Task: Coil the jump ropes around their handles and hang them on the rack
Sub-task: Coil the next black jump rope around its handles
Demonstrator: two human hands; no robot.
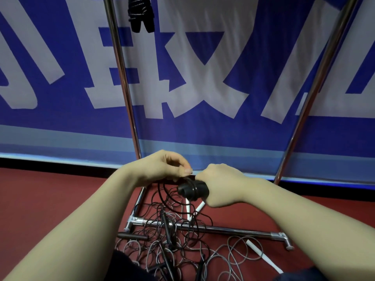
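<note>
Head view: black rope (192,184) round paired handles (199,192)

The rack's base bar (223,229) lies across the floor (60,199). Behind its left end rises the left upright (121,78), behind its right end the right upright (316,88), and behind both hangs the banner (203,78). High above the bar's left part hangs a coiled rope (141,15). The tangle of ropes (182,240) lies over the bar's left half and spreads before it. Above the bar's middle, the right hand (221,185) holds the handles (192,190). Just left of it, the left hand (164,167) pinches the cord (160,191). A loose handle (261,255) lies before the bar's right end.
</note>
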